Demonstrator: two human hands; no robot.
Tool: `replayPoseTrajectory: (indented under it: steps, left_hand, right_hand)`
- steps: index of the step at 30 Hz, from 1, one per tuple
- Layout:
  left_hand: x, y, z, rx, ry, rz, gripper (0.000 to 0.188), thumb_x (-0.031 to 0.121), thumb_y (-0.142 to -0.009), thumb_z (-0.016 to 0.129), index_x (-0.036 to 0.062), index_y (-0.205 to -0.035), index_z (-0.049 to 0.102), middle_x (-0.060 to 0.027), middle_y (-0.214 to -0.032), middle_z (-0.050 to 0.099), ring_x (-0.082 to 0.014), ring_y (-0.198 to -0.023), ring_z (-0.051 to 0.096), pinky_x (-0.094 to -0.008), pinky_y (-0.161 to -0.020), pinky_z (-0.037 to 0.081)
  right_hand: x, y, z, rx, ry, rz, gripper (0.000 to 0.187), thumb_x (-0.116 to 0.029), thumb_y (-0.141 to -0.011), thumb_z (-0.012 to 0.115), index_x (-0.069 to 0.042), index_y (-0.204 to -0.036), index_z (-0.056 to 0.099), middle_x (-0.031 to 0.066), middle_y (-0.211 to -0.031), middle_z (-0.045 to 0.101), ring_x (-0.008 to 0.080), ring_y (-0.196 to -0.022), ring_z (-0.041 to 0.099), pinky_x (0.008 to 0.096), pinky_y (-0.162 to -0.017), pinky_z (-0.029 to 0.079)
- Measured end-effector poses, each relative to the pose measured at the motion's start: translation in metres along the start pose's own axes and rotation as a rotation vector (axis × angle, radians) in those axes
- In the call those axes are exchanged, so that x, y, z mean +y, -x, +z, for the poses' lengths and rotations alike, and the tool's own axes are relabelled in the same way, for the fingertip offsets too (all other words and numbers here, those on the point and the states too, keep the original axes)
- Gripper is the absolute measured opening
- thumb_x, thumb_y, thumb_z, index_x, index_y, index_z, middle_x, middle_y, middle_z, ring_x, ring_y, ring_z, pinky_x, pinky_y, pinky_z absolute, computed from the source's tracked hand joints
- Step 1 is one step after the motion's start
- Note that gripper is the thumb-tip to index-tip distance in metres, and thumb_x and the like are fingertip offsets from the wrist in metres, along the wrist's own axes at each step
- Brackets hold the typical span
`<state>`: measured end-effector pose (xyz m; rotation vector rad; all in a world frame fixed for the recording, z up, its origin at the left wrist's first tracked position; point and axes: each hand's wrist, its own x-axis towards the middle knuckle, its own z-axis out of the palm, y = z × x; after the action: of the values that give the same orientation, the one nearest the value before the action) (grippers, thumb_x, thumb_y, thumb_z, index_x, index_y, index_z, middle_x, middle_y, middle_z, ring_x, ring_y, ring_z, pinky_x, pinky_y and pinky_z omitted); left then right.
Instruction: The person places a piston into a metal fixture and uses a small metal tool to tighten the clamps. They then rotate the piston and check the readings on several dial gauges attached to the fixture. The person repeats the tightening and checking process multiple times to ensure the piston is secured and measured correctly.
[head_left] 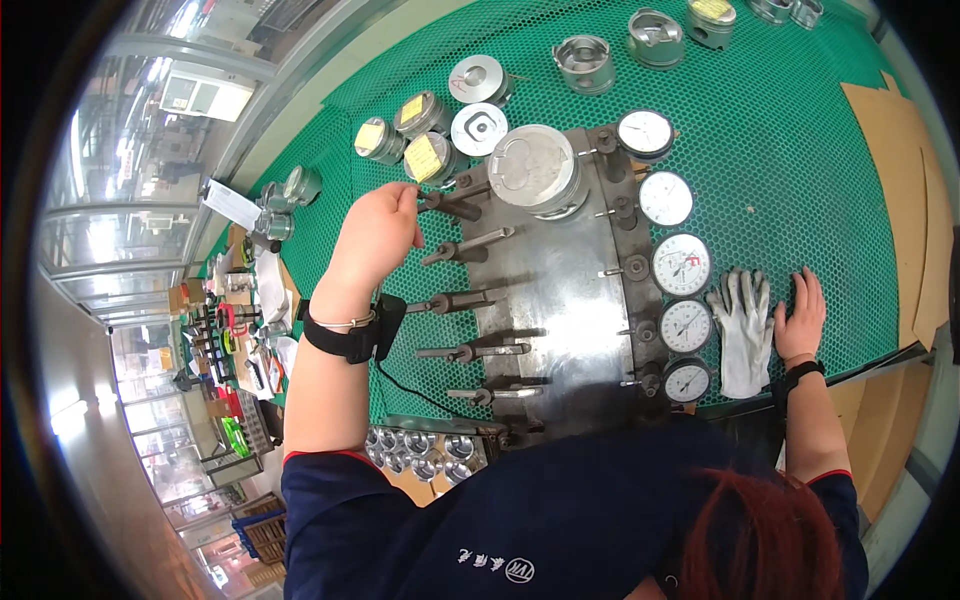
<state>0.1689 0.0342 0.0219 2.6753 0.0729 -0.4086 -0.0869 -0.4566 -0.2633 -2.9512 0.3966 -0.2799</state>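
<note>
At the far left corner of a steel fixture plate [560, 270], my left hand [378, 238] is closed on the end of a metal lever [448, 204]; the fingertips are partly hidden. Beside this lever a large piston [532, 168] stands crown up on the plate. Several similar levers line the plate's left edge, one of them being the nearest below [468, 245]. Along the right edge sit several round dial gauges, including a white-faced gauge [646, 132] across from the piston. My right hand [800, 318] lies flat on the green mat with fingers stretched, next to a grey-white glove [742, 335].
Pistons, some with yellow notes [424, 157], cluster beyond the plate at the far left. More pistons [584, 64] stand along the back of the green mat [800, 150]. Cardboard [895, 190] lies at the right edge. A black cable [415, 392] runs below the left forearm.
</note>
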Motion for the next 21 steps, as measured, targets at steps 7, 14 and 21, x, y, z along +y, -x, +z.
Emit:
replayPoseTrajectory:
  steps: [7, 14, 21]
  left_hand:
    - [-0.024, -0.013, -0.012, -0.136, 0.050, 0.072, 0.038, 0.025, -0.107, 0.042, -0.0021, -0.128, 0.058, -0.0049, -0.066, 0.061, -0.0126, -0.048, 0.054, -0.0275, -0.046, 0.045]
    - [-0.021, -0.009, -0.009, -0.207, 0.512, -0.230, 0.036, 0.026, -0.108, 0.040, -0.0026, -0.123, 0.056, -0.0064, -0.067, 0.062, -0.0135, -0.048, 0.055, -0.0278, -0.046, 0.048]
    - [-0.010, -0.007, -0.012, -0.198, 0.122, -0.083, 0.035, 0.026, -0.108, 0.041, -0.0022, -0.119, 0.059, -0.0050, -0.067, 0.061, -0.0137, -0.048, 0.055, -0.0279, -0.046, 0.047]
  right_hand:
    - [-0.002, 0.000, -0.001, -0.001, 0.000, 0.000, 0.059, -0.017, -0.086, 0.062, -0.006, -0.142, 0.046, 0.0139, -0.154, 0.042, 0.0362, -0.142, 0.038, 0.0487, -0.117, 0.030]
    - [-0.001, 0.000, 0.001, 0.008, 0.004, -0.002, 0.060, -0.017, -0.085, 0.062, -0.006, -0.142, 0.046, 0.0139, -0.153, 0.042, 0.0362, -0.142, 0.039, 0.0488, -0.117, 0.030]
    - [0.000, -0.001, 0.001, 0.008, 0.011, -0.006, 0.060, -0.017, -0.086, 0.062, -0.006, -0.142, 0.046, 0.0142, -0.154, 0.042, 0.0363, -0.142, 0.038, 0.0490, -0.117, 0.030]
